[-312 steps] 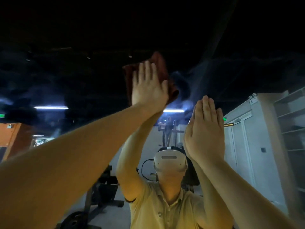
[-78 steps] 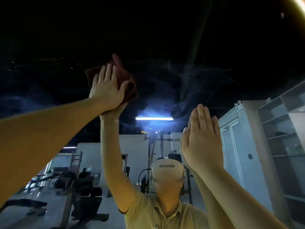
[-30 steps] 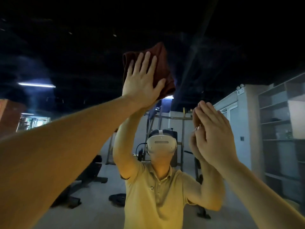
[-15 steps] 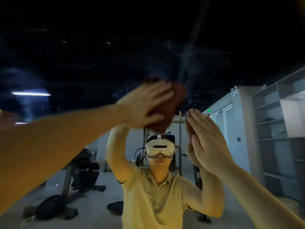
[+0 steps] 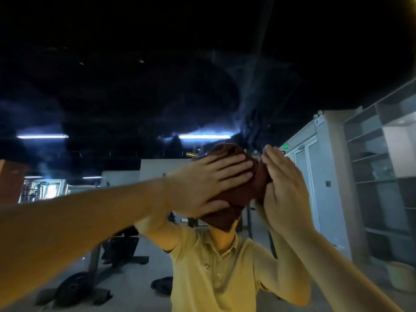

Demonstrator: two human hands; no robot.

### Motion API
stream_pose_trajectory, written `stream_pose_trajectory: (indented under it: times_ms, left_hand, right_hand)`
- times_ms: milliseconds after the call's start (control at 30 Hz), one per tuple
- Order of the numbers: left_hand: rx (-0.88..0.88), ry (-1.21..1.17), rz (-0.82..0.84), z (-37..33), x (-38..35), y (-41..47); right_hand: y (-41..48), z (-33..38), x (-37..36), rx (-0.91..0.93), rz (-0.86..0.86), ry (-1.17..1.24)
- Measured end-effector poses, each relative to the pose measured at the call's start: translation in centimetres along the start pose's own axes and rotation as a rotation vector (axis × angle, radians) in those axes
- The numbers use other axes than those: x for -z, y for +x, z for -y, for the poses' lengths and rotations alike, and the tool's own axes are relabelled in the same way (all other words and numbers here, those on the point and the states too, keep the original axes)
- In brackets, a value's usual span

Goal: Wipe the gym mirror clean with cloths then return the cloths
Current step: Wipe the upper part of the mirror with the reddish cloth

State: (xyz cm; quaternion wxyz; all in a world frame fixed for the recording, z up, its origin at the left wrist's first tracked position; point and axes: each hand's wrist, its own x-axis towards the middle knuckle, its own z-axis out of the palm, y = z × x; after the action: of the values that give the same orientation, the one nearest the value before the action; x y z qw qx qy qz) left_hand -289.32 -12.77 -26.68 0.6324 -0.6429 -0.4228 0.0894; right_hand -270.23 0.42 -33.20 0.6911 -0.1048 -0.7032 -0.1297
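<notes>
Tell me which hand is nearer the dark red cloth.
Left. The left hand lies flat on the dark red cloth; the right hand stands just beside its right edge.

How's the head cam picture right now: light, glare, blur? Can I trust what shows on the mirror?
Head view: dim, the top half near black; two reflected tube lights flare blue and light up hazy smears on the mirror; left hand and dark red cloth slightly soft; arms tinted yellow-orange; the shelves lean with wide-angle bend at the right edge.
</notes>
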Motion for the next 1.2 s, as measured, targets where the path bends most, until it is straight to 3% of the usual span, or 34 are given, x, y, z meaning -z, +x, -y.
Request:
stream_pose_trajectory:
  times_ms: [67,167,233,300,367,467,567,633,733,833,900,1000,1100,1167,1200]
  left_hand:
    - [0.134,0.004,0.021,5.1,1.2,1.7]
    - [0.556,-0.027,-0.08,8.7,2.8,4.4]
    - [0.811,-0.086,-0.171,7.7,2.9,6.3]
    - [0.909,-0.125,-0.224,4.4,2.4,7.3]
    - [0.788,-0.123,-0.208,-0.3,1.3,6.1]
    - [0.439,-0.072,-0.113,-5.1,-0.4,0.6]
    - [0.208,0.016,-0.026,-1.2,-0.8,-4.8]
    - [0.298,0.046,-0.002,4.4,0.1,-6.5]
    - [0.733,-0.034,-0.032,10.5,2.0,-6.2]
    - [1.107,-0.122,-0.174,7.9,2.0,-0.9]
    - [1.058,-0.127,-0.229,2.9,1.3,2.6]
    - [0.709,-0.134,-0.2,-4.5,0.5,4.2]
    - [0.407,-0.109,-0.097,-4.9,0.2,1.3]
    - [0.386,-0.063,-0.112,-1.9,-0.1,-1.7]
    - [0.48,-0.083,-0.14,0.1,-0.1,-3.5]
  right_hand:
    - [-0.2,-0.6,-0.6,0.018,0.064,-0.101]
    - [-0.3,-1.0,-0.9,0.035,0.108,-0.188]
    - [-0.2,-0.6,-1.0,0.018,0.104,-0.192]
    - [-0.4,0.3,-1.2,-0.027,0.152,-0.329]
    - [-0.3,1.1,-1.3,-0.064,0.082,-0.292]
    - [-0.1,2.5,-0.9,-0.114,-0.05,-0.171]
    - [-0.1,3.2,-2.3,-0.135,-0.068,-0.214]
    - [-0.7,2.8,-3.5,-0.117,-0.065,-0.276]
    - [-1.1,0.9,-4.6,-0.06,-0.061,-0.36]
    - [-1.0,0.1,-5.1,-0.048,-0.028,-0.385]
    - [-1.0,0.3,-4.8,-0.061,-0.011,-0.371]
    - [-0.9,0.8,-2.8,-0.041,-0.04,-0.243]
    - [-1.2,1.9,-1.2,-0.054,0.003,-0.194]
    - [-1.2,2.9,-1.4,-0.091,0.022,-0.247]
    - [-1.1,3.4,-1.8,-0.113,0.03,-0.285]
